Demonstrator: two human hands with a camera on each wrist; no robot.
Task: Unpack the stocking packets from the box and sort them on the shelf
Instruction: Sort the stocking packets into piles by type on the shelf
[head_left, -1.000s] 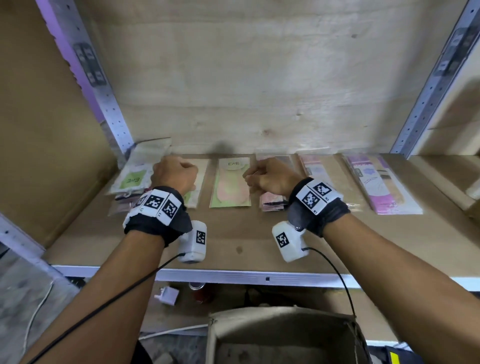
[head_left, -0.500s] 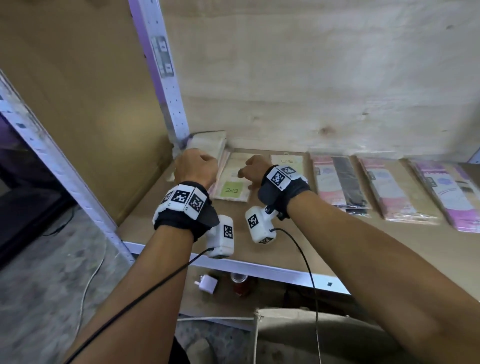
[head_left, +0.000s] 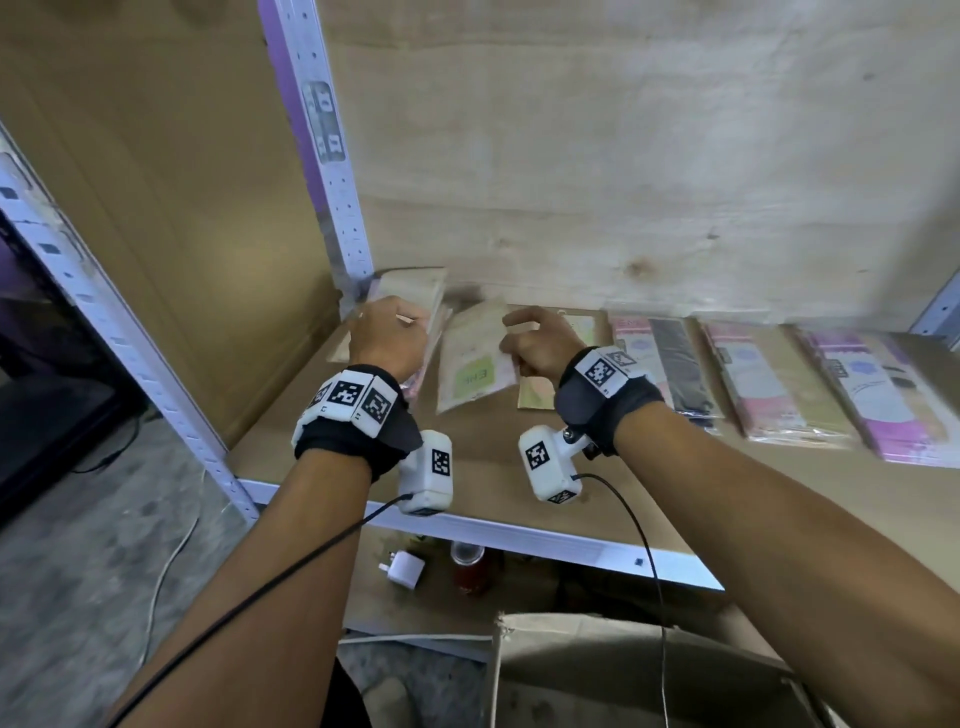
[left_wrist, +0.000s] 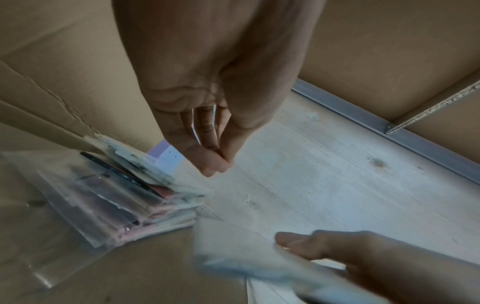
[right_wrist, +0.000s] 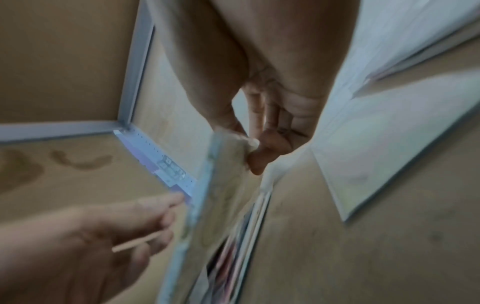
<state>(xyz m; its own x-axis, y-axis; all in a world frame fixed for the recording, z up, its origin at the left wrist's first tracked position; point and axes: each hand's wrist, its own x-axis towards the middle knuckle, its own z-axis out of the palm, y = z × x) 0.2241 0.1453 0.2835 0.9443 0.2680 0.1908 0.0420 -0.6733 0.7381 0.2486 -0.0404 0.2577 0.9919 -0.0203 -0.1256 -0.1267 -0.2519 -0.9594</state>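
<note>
My right hand (head_left: 537, 338) pinches one edge of a clear stocking packet with a green label (head_left: 475, 364) and holds it tilted just above the shelf board (head_left: 493, 457). The right wrist view shows thumb and fingers (right_wrist: 255, 156) closed on that packet (right_wrist: 207, 195). Left of it, my left hand (head_left: 387, 332) hovers with curled fingers over a pile of packets (head_left: 418, 291) in the back left corner. In the left wrist view its fingertips (left_wrist: 215, 164) meet above the pile (left_wrist: 116, 195) with no packet in them. The open cardboard box (head_left: 649, 670) stands below the shelf.
Further packets lie in a row to the right: a pink and black one (head_left: 667, 364), a pink and tan one (head_left: 769, 384), a purple one (head_left: 883, 400). A perforated metal post (head_left: 332, 171) stands by the pile. A white plug (head_left: 405, 569) and a red jar (head_left: 467, 569) sit on the lower level.
Both hands have moved left along the shelf to the corner pile. The right hand has taken the green-label packet and raised it off the board. The view has swung left.
</note>
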